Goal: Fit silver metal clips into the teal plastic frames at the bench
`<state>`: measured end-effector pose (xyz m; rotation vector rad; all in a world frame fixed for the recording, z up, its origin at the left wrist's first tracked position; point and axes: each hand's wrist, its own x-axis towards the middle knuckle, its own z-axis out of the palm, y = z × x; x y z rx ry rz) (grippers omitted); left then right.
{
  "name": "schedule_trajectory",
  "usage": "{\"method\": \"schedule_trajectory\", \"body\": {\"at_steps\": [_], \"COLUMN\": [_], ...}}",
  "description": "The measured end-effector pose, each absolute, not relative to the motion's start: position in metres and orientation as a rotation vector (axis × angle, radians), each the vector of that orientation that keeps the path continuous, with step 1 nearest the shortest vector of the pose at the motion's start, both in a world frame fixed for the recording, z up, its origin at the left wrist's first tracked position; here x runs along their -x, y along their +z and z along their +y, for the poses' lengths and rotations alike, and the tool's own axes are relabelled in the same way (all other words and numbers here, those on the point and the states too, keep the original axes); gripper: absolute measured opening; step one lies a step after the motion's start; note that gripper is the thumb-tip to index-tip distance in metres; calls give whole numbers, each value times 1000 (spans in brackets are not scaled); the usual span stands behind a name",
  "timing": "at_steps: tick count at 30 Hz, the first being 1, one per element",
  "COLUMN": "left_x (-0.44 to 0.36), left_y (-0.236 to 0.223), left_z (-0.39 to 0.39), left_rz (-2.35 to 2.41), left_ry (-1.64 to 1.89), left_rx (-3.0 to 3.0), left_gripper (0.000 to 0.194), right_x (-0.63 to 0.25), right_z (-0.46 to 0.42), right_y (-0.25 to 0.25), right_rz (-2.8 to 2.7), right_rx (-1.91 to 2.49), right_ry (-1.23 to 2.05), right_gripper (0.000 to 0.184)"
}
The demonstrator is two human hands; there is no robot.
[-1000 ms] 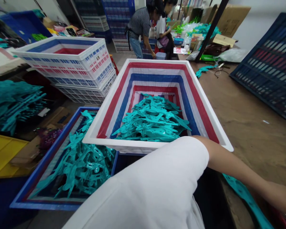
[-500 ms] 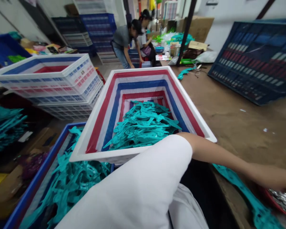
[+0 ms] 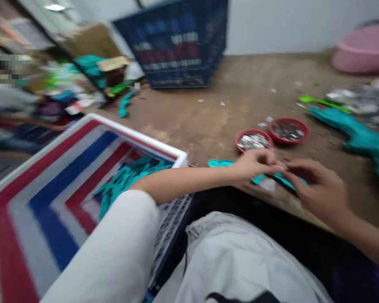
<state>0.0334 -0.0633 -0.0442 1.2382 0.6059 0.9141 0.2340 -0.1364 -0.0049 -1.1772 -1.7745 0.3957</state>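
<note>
My left hand reaches across to the wooden table's near edge, its fingers drawn together over a flat teal plastic part lying there. My right hand meets it from the right, fingers curled over the same part's other end. The picture is smeared by motion, so the grip of either hand is unclear. Two small red bowls of silvery metal pieces stand just beyond the hands. A white crate lined with red, white and blue stripes holds a heap of teal parts at my left.
A dark blue crate leans at the back of the table. More teal parts lie at the right, with a pink tub at the far right. Clutter and boxes fill the far left.
My view has swung right, from the crates to the table. My left hand has come to the table edge, and my right hand has come into view beside it.
</note>
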Motion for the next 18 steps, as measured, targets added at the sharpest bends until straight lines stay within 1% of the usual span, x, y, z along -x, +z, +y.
{"method": "schedule_trajectory", "body": {"at_steps": [1, 2, 5, 12, 15, 18], "left_x": [-30, -27, -22, -17, -15, -12], "left_y": [-45, -46, -45, -46, -54, -61], "left_z": [-63, -61, -57, -60, -57, -52], "left_rz": [572, 577, 582, 664, 686, 692], "left_ry": [878, 870, 829, 805, 797, 796], "left_rx": [-1163, -1120, -1060, -1037, -1065, -1133], "left_gripper": [77, 84, 92, 92, 89, 80], "right_x": [-240, -245, -256, -258, -258, -261], "right_z": [-136, -134, -125, -120, -119, -114], "right_y": [-15, -23, -36, -44, -49, -46], "right_rz": [-1743, -1753, -1782, -1839, -1880, -1934], "right_rx": [1169, 1165, 1193, 1158, 1164, 1117], "right_ry": [424, 462, 497, 432, 413, 413], "right_gripper": [14, 13, 15, 19, 21, 26]}}
